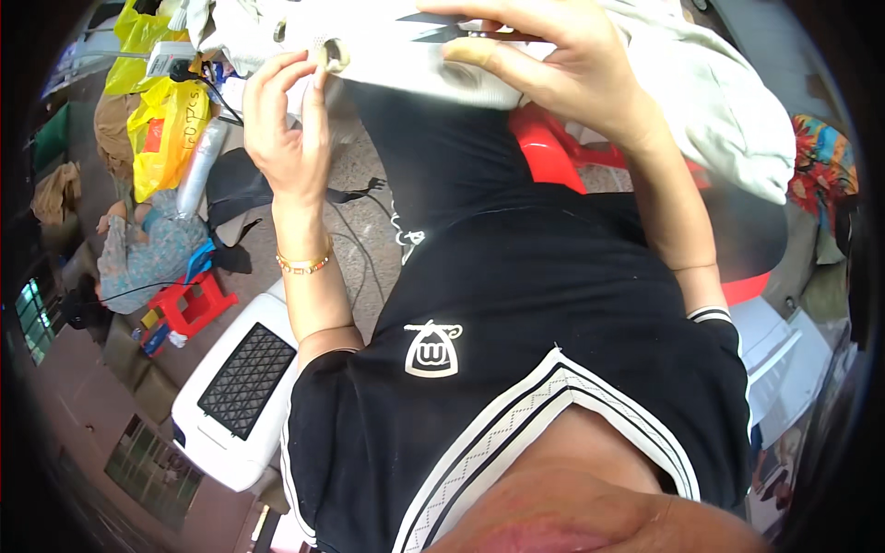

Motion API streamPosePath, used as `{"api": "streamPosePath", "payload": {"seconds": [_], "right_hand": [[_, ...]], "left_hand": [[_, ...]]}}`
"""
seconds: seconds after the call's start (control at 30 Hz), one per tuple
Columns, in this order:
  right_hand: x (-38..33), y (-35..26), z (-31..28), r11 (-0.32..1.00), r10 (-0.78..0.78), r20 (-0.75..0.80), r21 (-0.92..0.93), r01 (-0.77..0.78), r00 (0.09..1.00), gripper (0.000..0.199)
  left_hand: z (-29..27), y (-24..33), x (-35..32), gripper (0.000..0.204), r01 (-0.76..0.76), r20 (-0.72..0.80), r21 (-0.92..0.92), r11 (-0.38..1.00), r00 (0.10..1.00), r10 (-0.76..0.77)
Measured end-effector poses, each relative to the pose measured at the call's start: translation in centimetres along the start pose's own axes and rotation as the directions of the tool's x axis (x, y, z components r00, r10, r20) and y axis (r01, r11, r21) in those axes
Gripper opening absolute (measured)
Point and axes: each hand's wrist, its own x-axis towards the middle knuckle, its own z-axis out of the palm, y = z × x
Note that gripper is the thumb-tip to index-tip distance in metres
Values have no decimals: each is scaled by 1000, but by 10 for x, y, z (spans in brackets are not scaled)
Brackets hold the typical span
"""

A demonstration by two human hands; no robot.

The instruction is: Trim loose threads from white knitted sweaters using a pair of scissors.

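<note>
A white knit garment (461, 81) lies across my lap at the top of the view. My left hand (293, 134) is closed in a pinch on its edge, beside a small cream fabric loop (336, 57) that stands up from it. To the right, my right hand (590, 88) is closed around a small pair of thread snips (431, 35). The dark blades point left toward the pinched edge and are apart from it. Part of the snips' handle is hidden by my fingers.
At left are yellow plastic bags (166, 129), a clear plastic roll (200, 166), dark cables and a red stool (194, 304) near a person in patterned clothing (157, 244). A white case with a black mesh panel (247, 380) stands beside me. A red plastic seat (544, 147) is under the garment.
</note>
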Motion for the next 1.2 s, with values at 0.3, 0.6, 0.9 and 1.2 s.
{"api": "streamPosePath", "payload": {"seconds": [0.3,0.6,0.9,1.2], "right_hand": [[4,-15,10,986,167,160,-59,-159,973,36],[24,-34,1,890,388,227,-344,-300,893,35],[32,-42,10,819,344,247,-551,-161,906,35],[36,-45,13,817,398,233,-531,-227,887,33]], "left_hand": [[9,42,-10,34,29,-158,-116,993,986,-47],[19,34,-19,40,-64,-127,-23,998,990,61],[27,41,-22,26,2,-234,-81,997,972,-20],[32,42,-29,14,310,-79,-715,627,855,-512]]}}
